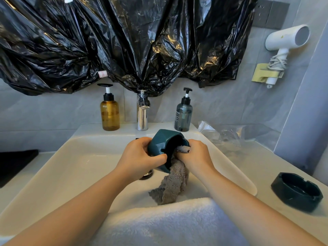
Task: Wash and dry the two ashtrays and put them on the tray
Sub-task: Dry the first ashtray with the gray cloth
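Over the white sink (74,162), my left hand (140,155) grips a teal faceted ashtray (164,141), tipped on its side with the opening facing right. My right hand (194,155) is closed on a grey-brown cloth (173,185) and presses one end of it into the ashtray's hollow. The rest of the cloth hangs down into the basin. A second ashtray (296,191), black and round, sits upright on the counter at the right. A black tray (16,164) lies at the left edge, partly out of frame.
A chrome faucet (142,114) stands behind the basin between an amber pump bottle (109,112) and a dark grey pump bottle (183,116). A white towel (168,222) drapes the sink's front edge. Clear plastic wrap (225,135) lies back right. A hair dryer (284,41) hangs on the wall.
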